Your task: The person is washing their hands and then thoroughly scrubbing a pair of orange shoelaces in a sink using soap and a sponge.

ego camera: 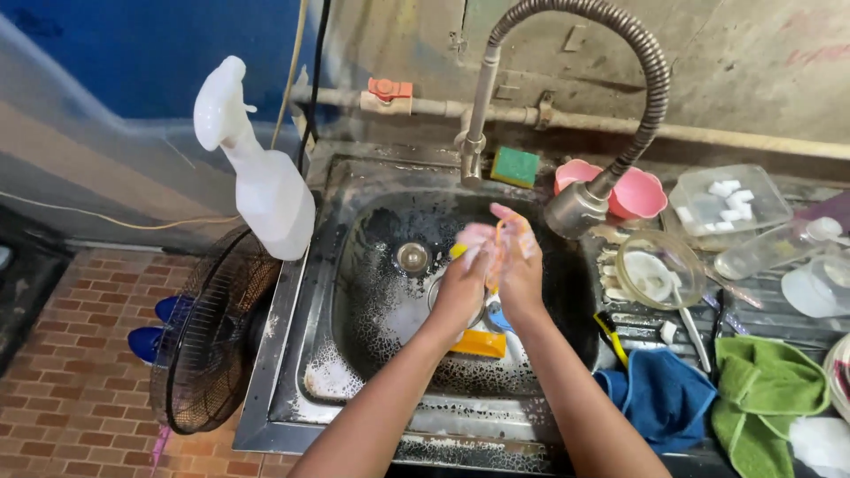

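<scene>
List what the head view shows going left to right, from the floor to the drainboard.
Black fan → white spray bottle → sink drain → left hand → right hand → blue cloth → green cloth.

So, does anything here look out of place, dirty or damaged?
Yes. The metal sink is blackened and patchy inside, and its front rim looks corroded. An electric fan stands right against the sink's left side, close to the wet basin. Both hands, left and right, are soapy over the basin.

spray bottle (266,190) left of sink (354,292), cloths (761,389) right
</scene>
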